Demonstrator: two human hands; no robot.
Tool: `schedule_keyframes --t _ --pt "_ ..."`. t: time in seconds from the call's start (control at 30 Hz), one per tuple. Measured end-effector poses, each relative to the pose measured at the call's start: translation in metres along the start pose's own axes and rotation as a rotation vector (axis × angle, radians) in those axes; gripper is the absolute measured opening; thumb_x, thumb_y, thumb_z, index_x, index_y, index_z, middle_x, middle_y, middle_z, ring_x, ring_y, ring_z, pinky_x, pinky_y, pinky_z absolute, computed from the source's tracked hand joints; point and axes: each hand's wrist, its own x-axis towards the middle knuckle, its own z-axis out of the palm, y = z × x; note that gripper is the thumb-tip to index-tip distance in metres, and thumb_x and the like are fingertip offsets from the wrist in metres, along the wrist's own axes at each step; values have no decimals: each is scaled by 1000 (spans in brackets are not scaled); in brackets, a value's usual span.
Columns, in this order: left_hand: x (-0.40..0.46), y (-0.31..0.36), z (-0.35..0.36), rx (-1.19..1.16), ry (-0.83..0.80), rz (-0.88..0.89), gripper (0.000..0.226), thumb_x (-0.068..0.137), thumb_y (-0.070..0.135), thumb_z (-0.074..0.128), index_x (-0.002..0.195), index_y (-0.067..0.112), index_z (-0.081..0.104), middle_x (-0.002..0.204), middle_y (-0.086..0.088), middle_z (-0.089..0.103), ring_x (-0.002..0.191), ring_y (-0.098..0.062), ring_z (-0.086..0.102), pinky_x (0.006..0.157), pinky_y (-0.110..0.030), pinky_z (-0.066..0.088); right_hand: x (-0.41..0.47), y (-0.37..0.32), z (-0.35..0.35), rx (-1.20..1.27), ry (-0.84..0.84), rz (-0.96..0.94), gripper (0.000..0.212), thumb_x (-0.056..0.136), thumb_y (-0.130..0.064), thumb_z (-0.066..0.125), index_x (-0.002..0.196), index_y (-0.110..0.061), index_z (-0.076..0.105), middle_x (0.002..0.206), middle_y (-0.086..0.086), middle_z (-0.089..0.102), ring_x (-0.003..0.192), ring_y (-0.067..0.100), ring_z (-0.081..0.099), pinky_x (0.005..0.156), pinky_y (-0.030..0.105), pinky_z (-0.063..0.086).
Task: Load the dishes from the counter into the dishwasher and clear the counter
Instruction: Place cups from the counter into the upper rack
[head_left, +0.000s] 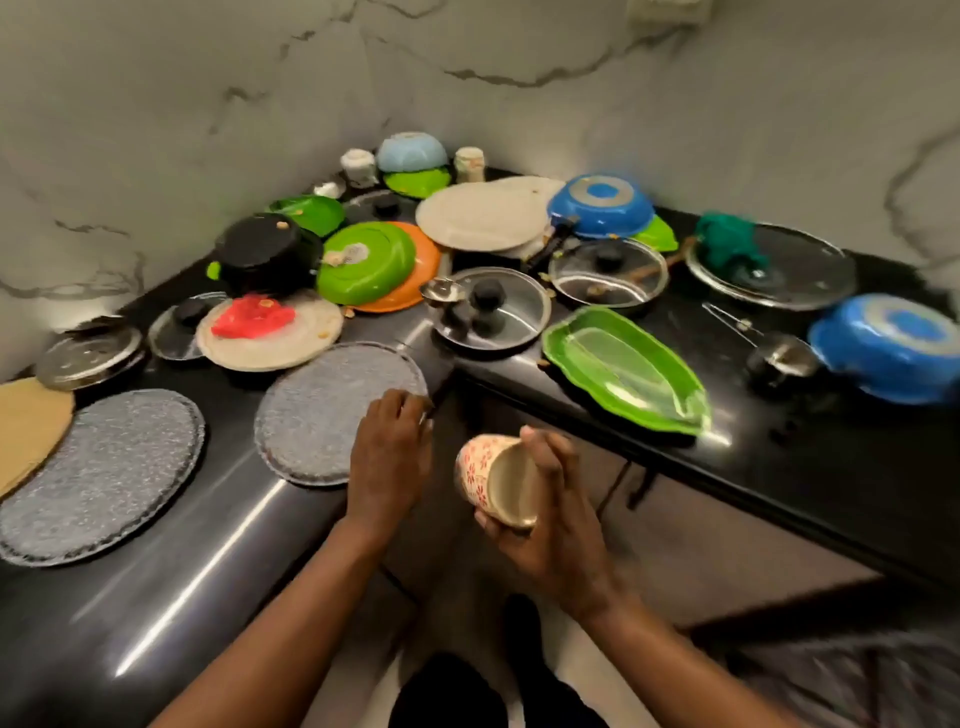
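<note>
My right hand (550, 525) grips a cream cup with red flowers (491, 480), tipped on its side in front of the counter's inner corner. My left hand (389, 457) sits at the near edge of a grey speckled plate (322, 410), fingers curled round what looks like a thin utensil (428, 413); it is too small to identify. The black L-shaped counter (753, 467) carries many dishes: green plates (363, 262), a green leaf-shaped tray (628, 369), blue bowls upside down (600, 205), steel pans with lids (493, 312), and beige plates (483, 215).
A second grey speckled plate (98, 473) and a tan plate (28, 426) lie at the left. A glass lid with a green cloth (732, 244) on it sits at the right, beside a small steel ladle (779, 353). Marble walls enclose the corner. The dishwasher is not visible.
</note>
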Motion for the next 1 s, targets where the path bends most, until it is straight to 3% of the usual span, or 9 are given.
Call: schedule_keyframes --t 0.17,0.33,0.4,0.5,0.6,0.7,0.87,0.93,1.0 --pt "-61 57 35 -92 -153 229 14 88 7 62 101 9 62 98 -7 55 84 -27 54 69 -41 49 -120 20 -50 -132 -15 174 87 75 -42 78 143 -10 34 144 2 35 134 16 38 111 23 33" --pt "-110 122 89 -121 -474 442 19 87 11 64 106 12 63 104 -5 55 84 -24 55 65 -38 51 -234 38 -102 -178 74 500 92 74 -54 74 145 -16 30 141 1 39 130 15 40 110 16 29" --pt "-126 158 111 -118 -592 536 24 89 15 62 114 14 62 110 -4 55 89 -24 55 70 -37 52 -274 43 -127 -169 154 613 95 73 -59 73 148 -27 26 139 -3 37 125 11 42 103 13 34" --pt "-152 218 143 -161 -723 664 32 94 23 48 122 13 60 116 -5 56 98 -25 55 81 -39 52 -320 48 -160 -236 254 730 93 73 -59 73 149 -41 22 134 -8 33 119 8 42 93 20 43" --pt "-181 283 169 -189 -883 761 47 90 29 32 125 9 57 122 -9 54 104 -29 53 87 -43 49 -357 55 -190 -280 359 852 84 73 -55 71 145 -37 31 136 -5 32 121 9 39 89 28 50" --pt "-214 347 194 -231 -971 870 43 91 14 47 133 11 52 133 -9 50 117 -30 49 96 -40 44 -389 74 -217 -265 440 1003 81 74 -57 70 141 -27 35 135 1 33 120 15 43 84 28 52" --pt "-251 415 227 -143 -1022 1045 67 89 5 53 149 23 30 156 3 26 142 -22 24 110 -37 27 -420 116 -252 -233 503 1084 82 69 -44 67 140 -17 36 131 1 30 112 9 40 79 -2 38" --pt "-258 424 237 -61 -1014 1118 68 89 13 56 150 25 29 159 3 21 145 -24 17 115 -39 17 -422 136 -262 -258 485 1095 83 67 -34 73 139 -14 38 131 3 30 112 8 38 77 -2 39" --pt "-265 426 249 30 -1041 1156 66 90 17 56 150 24 29 160 0 17 147 -28 12 117 -44 8 -425 158 -269 -306 437 1095 85 65 -18 81 138 -16 38 134 9 32 117 14 37 85 8 38"
